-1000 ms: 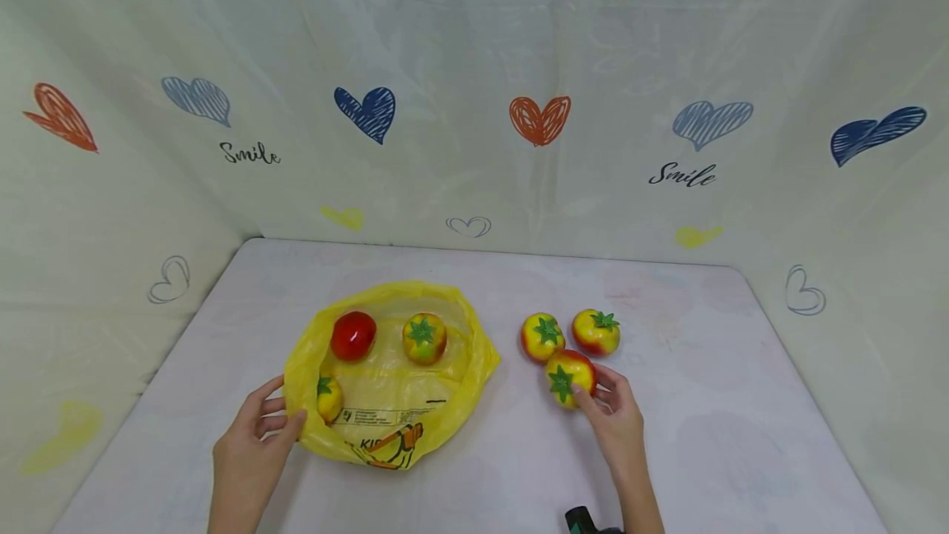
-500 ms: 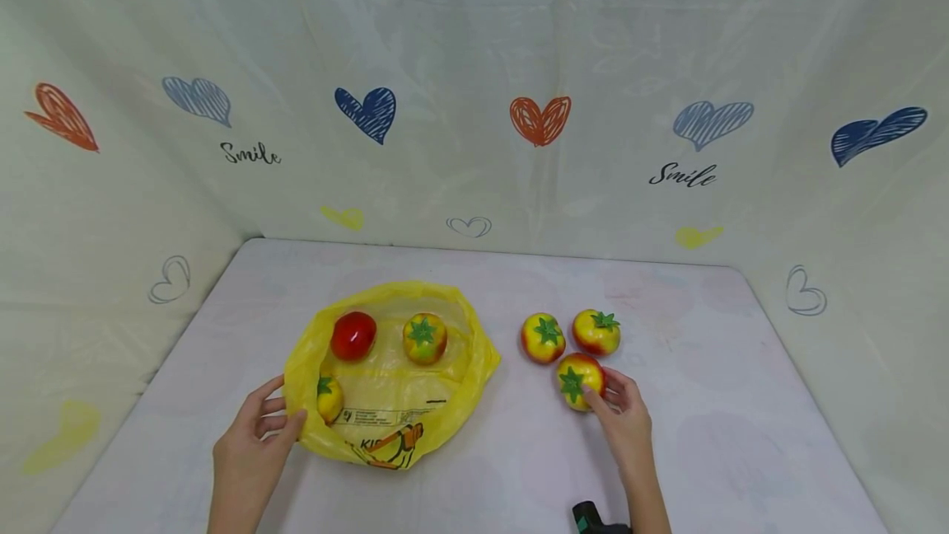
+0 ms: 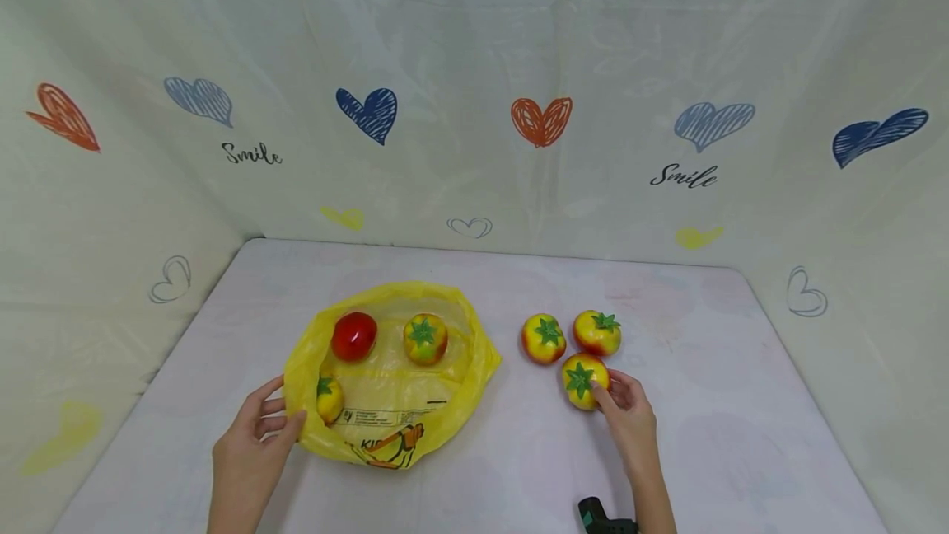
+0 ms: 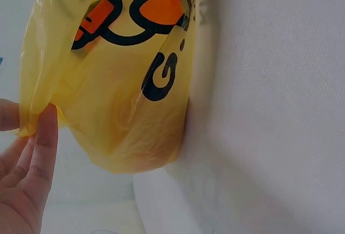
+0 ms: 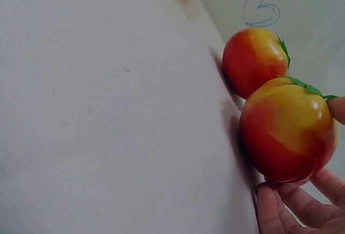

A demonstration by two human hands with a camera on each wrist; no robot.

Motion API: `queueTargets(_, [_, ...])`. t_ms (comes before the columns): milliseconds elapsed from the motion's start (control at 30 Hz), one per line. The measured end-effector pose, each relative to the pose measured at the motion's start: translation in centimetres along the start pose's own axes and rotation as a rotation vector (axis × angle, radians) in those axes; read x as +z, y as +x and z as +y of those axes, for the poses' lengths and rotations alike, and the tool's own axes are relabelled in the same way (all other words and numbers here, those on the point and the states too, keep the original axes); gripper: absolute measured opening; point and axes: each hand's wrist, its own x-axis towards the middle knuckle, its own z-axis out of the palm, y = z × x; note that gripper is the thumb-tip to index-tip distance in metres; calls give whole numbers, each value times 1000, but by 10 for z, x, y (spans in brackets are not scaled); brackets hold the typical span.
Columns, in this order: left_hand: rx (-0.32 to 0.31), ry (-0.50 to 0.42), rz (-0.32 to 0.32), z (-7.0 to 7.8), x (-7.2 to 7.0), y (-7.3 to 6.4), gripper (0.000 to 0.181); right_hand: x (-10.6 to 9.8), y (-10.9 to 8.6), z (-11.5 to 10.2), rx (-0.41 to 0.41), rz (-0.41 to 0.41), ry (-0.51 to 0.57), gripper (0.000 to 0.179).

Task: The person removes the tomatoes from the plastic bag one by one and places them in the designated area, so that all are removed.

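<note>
A yellow plastic bag lies open on the white table. In it are a red tomato and two yellow-red tomatoes. My left hand pinches the bag's near left edge; the left wrist view shows my fingers on the bag's rim. My right hand grips a yellow-red tomato standing on the table. It sits just in front of two more tomatoes. In the right wrist view my fingers curl under the held tomato, with a neighbour tomato behind.
A cloth backdrop printed with hearts rises behind and at both sides of the table. The black wrist camera shows on my right forearm at the bottom edge.
My right hand has shifted the held tomato a little to the right and back, closer to the two other tomatoes. The left hand and bag have not moved.
</note>
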Motion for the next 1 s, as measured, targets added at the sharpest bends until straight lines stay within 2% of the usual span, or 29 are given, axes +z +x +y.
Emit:
queueTargets(67, [-19,-8,-13,10,-5,-5,61,0,1,0,-2,-3,-4,55])
queueTargets(133, [-24,-15,-26,8,-5,-4,62,0,2,1,-5,-9,-10,55])
queueTargets(267, [-19,14,8,-20,9,11,63,0,3,1,-8,-16,-24,51])
queueTargets(300, [-13,2,-4,-19,8,11,63,0,3,1,-6,-18,-28,51])
queueTargets(367, [-9,20,20,-31,14,16,62,0,3,1,-5,-22,-36,51])
queueTargets(500, [-13,-14,-5,-21,9,11,62,-2,4,1,-3,-33,-44,52])
queueTargets(533, [-4,0,12,-27,12,14,62,-2,4,2,-3,-34,-42,52])
queueTargets(600, [2,-20,-2,-26,10,14,64,-2,4,2,0,-31,-37,53])
queueTargets(733, [22,0,23,-44,20,22,64,-3,5,1,5,-22,-18,53])
queueTargets(767, [19,1,23,-45,21,22,64,-3,5,1,7,-20,-17,53])
queueTargets(867, [14,-6,19,-31,15,15,63,-3,5,1,10,-17,-14,54])
queueTargets(1000, [1,-50,8,11,-4,-7,59,-3,5,2,12,-15,-15,56])
